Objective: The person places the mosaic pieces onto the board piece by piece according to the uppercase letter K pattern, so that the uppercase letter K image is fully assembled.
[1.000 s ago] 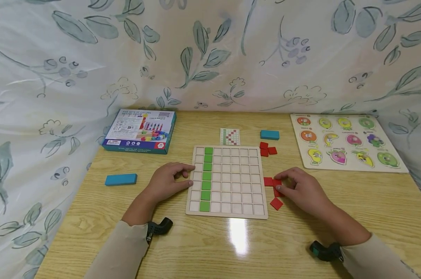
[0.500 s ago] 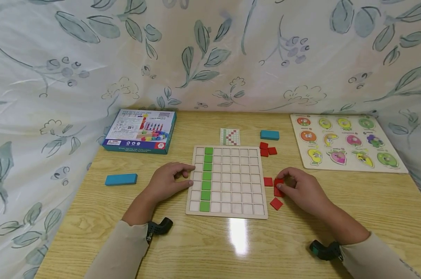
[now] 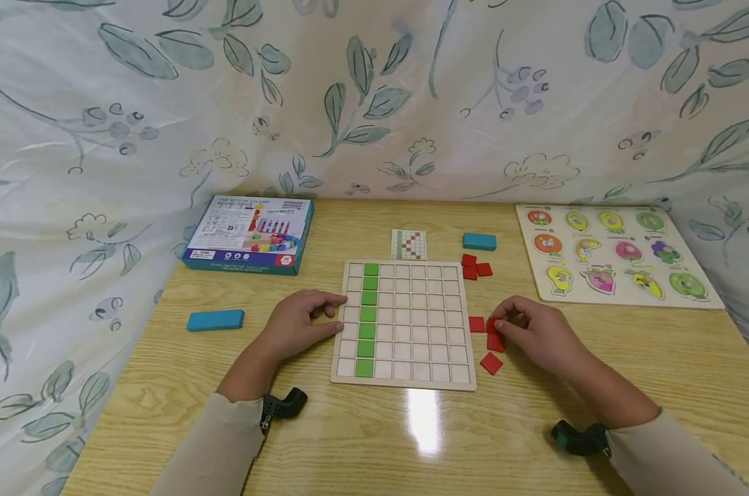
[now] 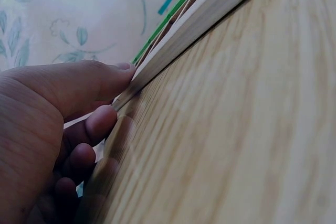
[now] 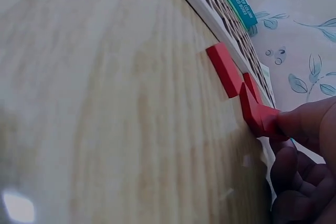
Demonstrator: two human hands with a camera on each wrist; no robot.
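Observation:
A wooden grid board [image 3: 411, 322] lies flat on the table, with a column of green square tiles [image 3: 367, 313] in its second column from the left. My left hand [image 3: 296, 320] rests at the board's left edge, thumb and index fingertips touching it, the other fingers loosely bent. Right of the board, my right hand [image 3: 538, 337] pinches a red square tile [image 5: 272, 121] between thumb and fingers. Another red tile [image 3: 495, 342] lies against it. Two more loose red tiles are near, one beside the board's edge [image 3: 477, 324] and one turned cornerwise [image 3: 491, 363].
Three red tiles [image 3: 470, 272] and a blue block [image 3: 479, 241] lie behind the right hand. A small pattern card [image 3: 408, 244] stands behind the board. A long blue block [image 3: 216, 319] and a boxed set [image 3: 247, 234] are left; a fruit puzzle board [image 3: 616, 251] is right.
My right hand has drawn its red tiles slightly right, away from the tile at the board's edge. The pinched tile now shows apart from the one below. My left hand has stayed put.

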